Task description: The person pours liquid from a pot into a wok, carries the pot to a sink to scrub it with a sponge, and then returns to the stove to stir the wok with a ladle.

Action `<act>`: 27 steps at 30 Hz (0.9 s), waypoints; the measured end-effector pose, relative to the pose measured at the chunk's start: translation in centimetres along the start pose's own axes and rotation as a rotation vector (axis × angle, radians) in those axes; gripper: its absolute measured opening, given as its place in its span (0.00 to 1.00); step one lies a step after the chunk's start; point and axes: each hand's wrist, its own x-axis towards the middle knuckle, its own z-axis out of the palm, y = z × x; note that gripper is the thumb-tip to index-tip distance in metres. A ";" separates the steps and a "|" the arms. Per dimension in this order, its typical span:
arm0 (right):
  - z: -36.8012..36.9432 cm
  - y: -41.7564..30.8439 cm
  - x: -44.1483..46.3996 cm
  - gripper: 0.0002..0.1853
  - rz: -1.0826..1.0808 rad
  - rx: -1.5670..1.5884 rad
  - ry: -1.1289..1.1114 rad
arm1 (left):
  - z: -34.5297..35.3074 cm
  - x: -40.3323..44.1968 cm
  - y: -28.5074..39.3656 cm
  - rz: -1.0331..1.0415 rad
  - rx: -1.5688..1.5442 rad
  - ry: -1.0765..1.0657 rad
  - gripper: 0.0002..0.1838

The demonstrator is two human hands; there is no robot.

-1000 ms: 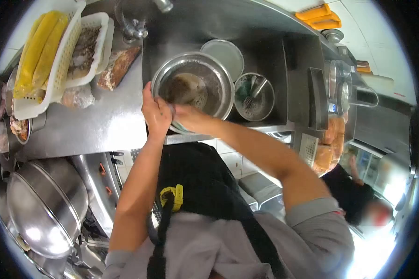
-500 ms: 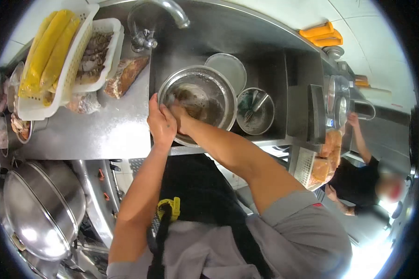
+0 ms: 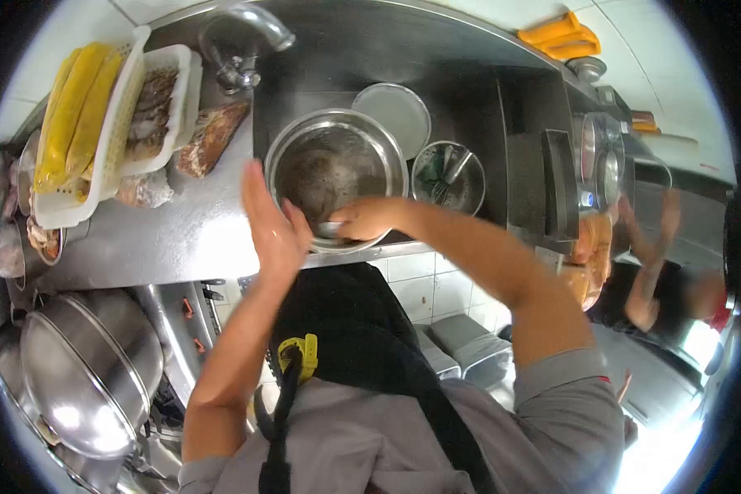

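A large steel bowl (image 3: 337,123) with murky liquid sits in the sink. My left hand (image 3: 273,230) lies against its left rim, fingers stretched out and the thumb apart. Inside the bowl's near edge, my right hand (image 3: 366,220) is closed around something pale and shiny that I cannot make out. Behind the bowl is a round whitish lid or dish (image 3: 395,115). A smaller steel bowl (image 3: 472,193) to the right holds a whisk (image 3: 454,173) and something green.
White baskets (image 3: 107,156) with yellow bags (image 3: 82,115) and dark food stand on the left counter, beside a brown chunk (image 3: 212,138). A faucet (image 3: 259,25) arches behind. Orange-brown packages (image 3: 593,247) and another person (image 3: 650,288) are at the right.
My right hand has moved from the bowl's left part toward its near right edge. My left hand's fingers have straightened. The person at the right has raised both forearms.
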 end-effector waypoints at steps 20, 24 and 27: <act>-2.5 -0.6 -4.3 0.28 0.179 -0.465 -0.179 | 4.3 0.1 -3.3 -0.292 -0.162 0.056 0.20; 2.5 2.3 -0.6 0.25 -0.005 -0.407 0.173 | 3.8 0.2 -2.4 -0.370 -0.200 0.037 0.20; 3.6 -1.8 3.4 0.25 0.004 0.470 0.412 | 3.6 0.1 -2.2 -0.365 -0.168 0.059 0.19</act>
